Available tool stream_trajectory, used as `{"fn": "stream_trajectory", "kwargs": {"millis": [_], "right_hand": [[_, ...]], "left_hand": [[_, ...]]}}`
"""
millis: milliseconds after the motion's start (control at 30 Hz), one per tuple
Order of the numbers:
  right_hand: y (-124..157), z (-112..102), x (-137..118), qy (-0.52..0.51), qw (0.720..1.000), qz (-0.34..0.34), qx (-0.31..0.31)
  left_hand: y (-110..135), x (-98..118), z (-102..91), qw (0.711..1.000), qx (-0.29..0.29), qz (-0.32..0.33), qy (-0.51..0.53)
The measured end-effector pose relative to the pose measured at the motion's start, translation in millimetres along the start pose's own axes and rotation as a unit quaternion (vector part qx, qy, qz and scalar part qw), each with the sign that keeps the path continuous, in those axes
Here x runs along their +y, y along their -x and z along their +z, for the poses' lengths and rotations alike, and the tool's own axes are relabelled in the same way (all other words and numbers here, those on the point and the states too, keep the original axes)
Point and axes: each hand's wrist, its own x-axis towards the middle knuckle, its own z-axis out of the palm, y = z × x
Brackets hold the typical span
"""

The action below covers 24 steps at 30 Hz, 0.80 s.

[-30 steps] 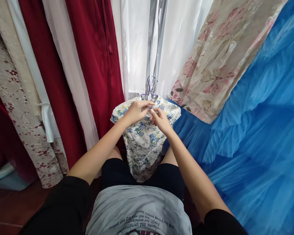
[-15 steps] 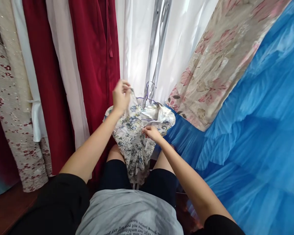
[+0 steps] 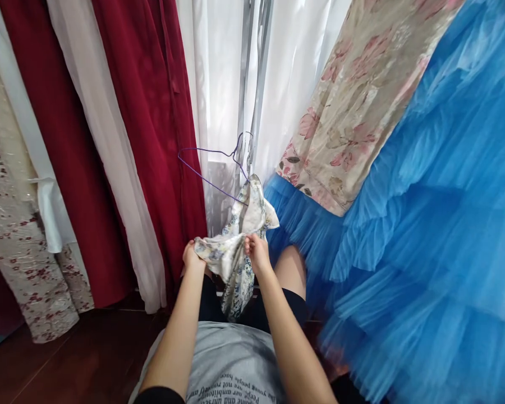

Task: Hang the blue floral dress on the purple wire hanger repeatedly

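Observation:
A white dress with a blue and green floral print (image 3: 239,280) hangs half off a purple wire hanger (image 3: 206,178) in front of me. Its right shoulder is still over the hanger, while the hanger's left arm is bare. My left hand (image 3: 192,258) is closed on the loose left shoulder of the dress, low at the left. At the neckline, my right hand (image 3: 257,252) pinches the fabric with curled fingers. The hanger's hook sits at a grey metal upright (image 3: 244,67).
Dark red garments (image 3: 151,112) and a pale pink one (image 3: 96,129) hang to the left. A beige floral dress (image 3: 340,118) and a blue tulle gown (image 3: 437,224) hang at the right. White curtain-like fabric (image 3: 219,84) is behind, above a dark red floor (image 3: 84,348).
The left shoulder of the dress has come off the hanger. My left hand has moved down and left with it, and my right hand has moved slightly lower.

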Motion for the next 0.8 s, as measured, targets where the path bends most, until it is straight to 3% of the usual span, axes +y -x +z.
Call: {"fn": "stream_trajectory", "kwargs": {"millis": [100, 233, 300, 400, 500, 567, 667, 733, 800], "right_hand": [[25.6, -24.4, 26.1, -0.003, 0.996, 0.000, 0.086], [43.6, -28.9, 27.2, 0.016, 0.997, -0.002, 0.077], [46.3, -20.5, 15.3, 0.029, 0.999, -0.025, 0.023], [49.3, -6.2, -0.5, 0.037, 0.990, -0.058, -0.123], [52.8, -0.7, -4.5, 0.019, 0.983, -0.025, -0.183], [55.1, -3.5, -5.6, 0.034, 0.986, -0.015, -0.166], [60.8, -13.8, -16.4, 0.067, 0.989, -0.103, -0.079], [67.1, -22.8, -31.1, 0.070, 0.983, -0.171, -0.007], [73.8, -33.2, -48.5, 0.053, 0.977, -0.204, 0.046]], "left_hand": [[21.7, -16.8, 0.8, 1.000, -0.029, 0.004, -0.008], [43.9, -4.6, 25.5, 0.992, -0.113, 0.053, -0.012], [61.9, 1.8, 37.0, 0.976, -0.181, 0.111, -0.043], [88.3, 7.2, 45.0, 0.931, -0.276, 0.209, -0.119], [98.2, 10.6, 42.9, 0.911, -0.303, 0.237, -0.146], [96.6, 11.7, 37.9, 0.917, -0.299, 0.219, -0.147], [95.4, 10.2, 28.9, 0.915, -0.357, 0.109, -0.154], [101.0, 6.4, 23.8, 0.872, -0.461, 0.006, -0.164], [111.2, -0.2, 20.7, 0.806, -0.559, -0.071, -0.182]]}}
